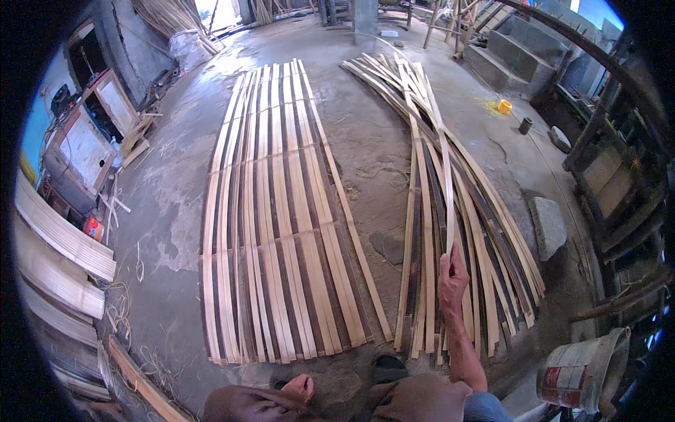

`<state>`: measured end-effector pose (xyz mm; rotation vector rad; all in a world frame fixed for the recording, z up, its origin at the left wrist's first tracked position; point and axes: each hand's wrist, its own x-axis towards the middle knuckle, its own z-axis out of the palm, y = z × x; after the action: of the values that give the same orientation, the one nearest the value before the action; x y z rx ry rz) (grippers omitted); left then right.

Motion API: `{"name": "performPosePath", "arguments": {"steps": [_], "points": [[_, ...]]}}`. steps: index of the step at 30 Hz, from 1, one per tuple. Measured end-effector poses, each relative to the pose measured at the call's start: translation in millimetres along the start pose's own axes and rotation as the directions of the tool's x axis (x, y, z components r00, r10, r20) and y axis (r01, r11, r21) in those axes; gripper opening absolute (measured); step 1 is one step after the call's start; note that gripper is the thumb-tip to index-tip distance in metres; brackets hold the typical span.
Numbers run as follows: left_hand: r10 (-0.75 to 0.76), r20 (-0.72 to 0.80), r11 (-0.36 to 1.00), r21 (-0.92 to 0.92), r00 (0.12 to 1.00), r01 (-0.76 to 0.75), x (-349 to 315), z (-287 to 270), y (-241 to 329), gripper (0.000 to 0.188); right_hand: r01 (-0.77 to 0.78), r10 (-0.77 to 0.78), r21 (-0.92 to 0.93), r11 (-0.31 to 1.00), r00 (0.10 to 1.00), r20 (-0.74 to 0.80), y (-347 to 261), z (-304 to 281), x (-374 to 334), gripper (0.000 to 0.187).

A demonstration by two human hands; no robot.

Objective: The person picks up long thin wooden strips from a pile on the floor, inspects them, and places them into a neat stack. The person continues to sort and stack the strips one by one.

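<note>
My right hand (pixel 452 283) is shut on the near end of one long pale bamboo strip (pixel 442 155), lifting it off a loose pile of bamboo strips (pixel 485 232) that fans across the concrete floor on the right. To the left lies a neat row of bamboo strips (pixel 281 225) set side by side like a mat. My left hand (pixel 301 387) rests low near my knee at the bottom edge, fingers curled, holding nothing that I can see. A dark sandal (pixel 388 366) shows by the near ends of the strips.
A stained bucket (pixel 583 369) stands at the lower right, a flat stone (pixel 548 225) beside the pile. A small yellow container (pixel 504 107) and a dark cup (pixel 525 126) sit further off. Stacked bamboo panels (pixel 60 239) and a wooden cabinet (pixel 84 148) line the left.
</note>
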<state>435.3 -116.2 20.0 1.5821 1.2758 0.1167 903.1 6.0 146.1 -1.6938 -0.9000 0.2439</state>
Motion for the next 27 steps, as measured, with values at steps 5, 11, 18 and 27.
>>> {"name": "performPosePath", "arguments": {"steps": [5,11,18,27], "points": [[0.037,-0.023,0.993,0.114,0.999,-0.035,17.6,12.7,-44.0,0.018,-0.178,0.201,-0.196,0.964,0.974,0.104,-4.8,-30.7,4.1,0.048],[-0.163,0.047,0.983,0.095,0.986,0.158,41.7,42.5,-152.8,0.016,-0.146,0.154,-0.339,0.929,0.988,-0.002,59.5,-45.4,-21.9,0.049],[-0.066,-0.001,0.997,0.044,0.998,0.066,33.0,41.0,-127.2,0.016,-0.249,0.32,-0.595,0.765,0.947,0.015,114.7,-86.1,-70.0,0.046],[0.153,-0.36,0.921,0.389,0.92,-0.001,3.7,12.3,9.0,0.015,-0.017,0.033,-0.851,0.525,0.999,0.0,110.9,-76.6,-106.5,0.045]]}}
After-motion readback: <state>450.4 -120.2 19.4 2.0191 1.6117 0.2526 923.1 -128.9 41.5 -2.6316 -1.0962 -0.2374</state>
